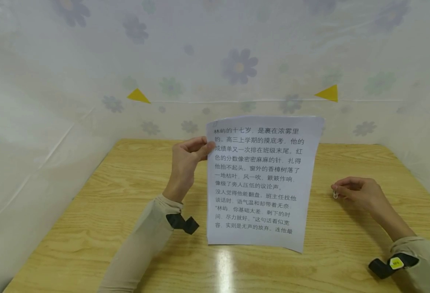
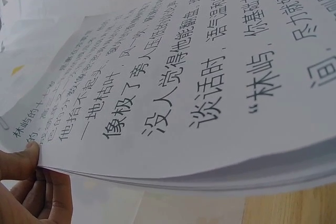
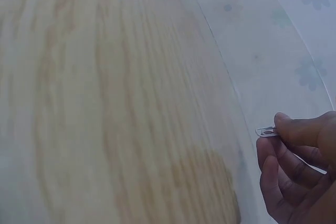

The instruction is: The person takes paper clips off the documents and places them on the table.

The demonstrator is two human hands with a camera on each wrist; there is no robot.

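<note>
**Sheets upright, clip in other hand**

We see the left hand [image 1: 186, 160] pinching the upper left edge of the sheets [image 1: 260, 183], which stand upright with their bottom edge on the bench [image 1: 101, 211]. The right hand [image 1: 358, 193] pinches a clip [image 1: 335, 195] just above the bench, well apart from the sheets.

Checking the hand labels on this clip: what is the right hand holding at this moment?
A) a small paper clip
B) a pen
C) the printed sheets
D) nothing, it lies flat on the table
A. The right hand pinches a small paper clip between thumb and fingertips just above the wooden table, while the left hand holds the printed sheets upright by their left edge.
</note>
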